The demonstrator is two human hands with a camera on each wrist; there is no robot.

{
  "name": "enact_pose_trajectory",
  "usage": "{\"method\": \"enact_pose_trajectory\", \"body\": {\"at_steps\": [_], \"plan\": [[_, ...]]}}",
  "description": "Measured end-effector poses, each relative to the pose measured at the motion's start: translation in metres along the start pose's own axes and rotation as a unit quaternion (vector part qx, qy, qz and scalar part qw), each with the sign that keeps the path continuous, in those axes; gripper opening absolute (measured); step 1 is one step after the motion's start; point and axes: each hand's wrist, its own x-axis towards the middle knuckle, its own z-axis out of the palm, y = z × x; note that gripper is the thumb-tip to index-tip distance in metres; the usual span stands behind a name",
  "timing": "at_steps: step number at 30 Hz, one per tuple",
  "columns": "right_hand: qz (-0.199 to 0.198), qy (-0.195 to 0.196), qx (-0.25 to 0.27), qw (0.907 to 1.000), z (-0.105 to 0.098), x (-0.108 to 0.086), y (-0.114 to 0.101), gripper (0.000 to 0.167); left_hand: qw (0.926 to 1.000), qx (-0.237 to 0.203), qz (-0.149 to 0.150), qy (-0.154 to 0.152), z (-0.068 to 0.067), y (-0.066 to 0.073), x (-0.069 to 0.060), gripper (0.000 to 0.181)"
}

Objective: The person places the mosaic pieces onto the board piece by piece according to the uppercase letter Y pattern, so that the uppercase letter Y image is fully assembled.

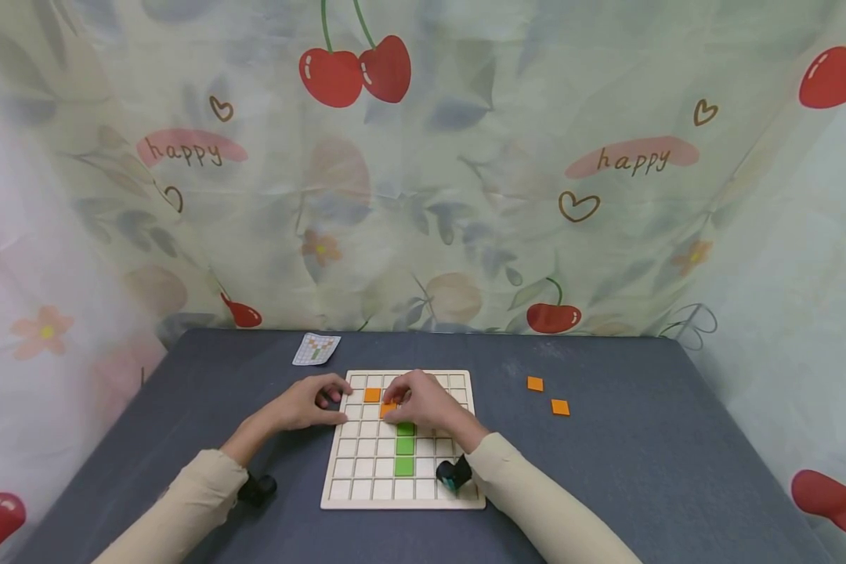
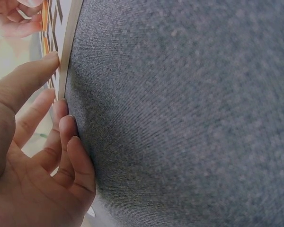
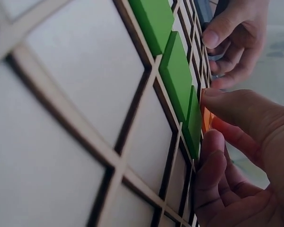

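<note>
A pale wooden grid board (image 1: 403, 505) lies on the dark table, its frame split into white squares. Several green tiles (image 1: 405, 446) form a column in it, and an orange tile (image 1: 372, 395) sits near its upper left. My right hand (image 1: 426, 403) pinches a second orange tile (image 3: 208, 116) between thumb and finger at the grid, just up and left of the green column. My left hand (image 1: 306, 403) rests at the board's left edge; in the left wrist view the thumb touches the rim (image 2: 66, 61) and the other fingers lie beside it, holding no tile.
Two loose orange tiles, a farther one (image 1: 535, 384) and a nearer one (image 1: 560, 407), lie on the table right of the board. A small card with a printed grid pattern (image 1: 316, 349) lies behind the board at left. A patterned curtain (image 1: 458, 219) hangs along the table's back edge.
</note>
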Motion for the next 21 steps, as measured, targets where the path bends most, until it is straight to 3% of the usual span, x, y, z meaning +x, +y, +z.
{"method": "enact_pose_trajectory", "body": {"at_steps": [14, 21], "plan": [[-0.059, 0.005, 0.025, 0.9979, -0.028, -0.023, 0.013, 0.018, 1.0, 0.0, 0.003, -0.003, -0.001, 0.003, -0.001, 0.04], [-0.049, 0.01, 0.016, 0.9986, -0.045, -0.039, 0.026, 0.021, 1.0, 0.003, -0.001, 0.0, -0.001, 0.002, -0.001, 0.04]]}}
